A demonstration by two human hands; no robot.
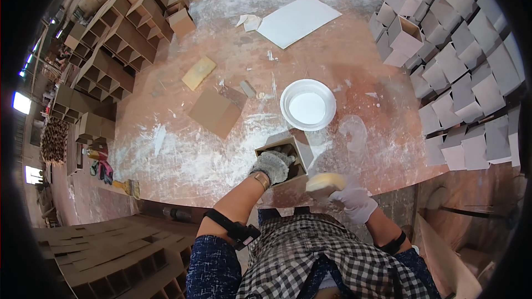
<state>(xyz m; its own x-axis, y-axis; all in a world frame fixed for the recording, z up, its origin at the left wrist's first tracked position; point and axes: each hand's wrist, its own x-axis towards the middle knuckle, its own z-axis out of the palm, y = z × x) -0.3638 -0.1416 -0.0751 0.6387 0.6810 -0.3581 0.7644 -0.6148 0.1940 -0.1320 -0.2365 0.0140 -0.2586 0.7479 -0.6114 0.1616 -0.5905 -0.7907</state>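
Note:
My left hand (272,166), in a grey work glove, reaches into an open brown box (302,158) at the table's near edge and holds it from inside. Its fingertips are partly hidden by the box. Just right of the box, my right hand (356,203) wears a white glove and grips a pale yellow sponge-like pad (325,182). The pad is smeared by motion, so its exact kind is unclear. Beyond the box stands a round white basin (307,102) with white stuff in it.
White-smeared table (233,171). On it lie a brown board piece (218,112), a yellow slab (198,73), a small grey block (247,89) and a white sheet (299,21). Stacked pale boxes (460,66) rise at right, brown boxes (119,39) at left. A brush (132,188) lies at the left edge.

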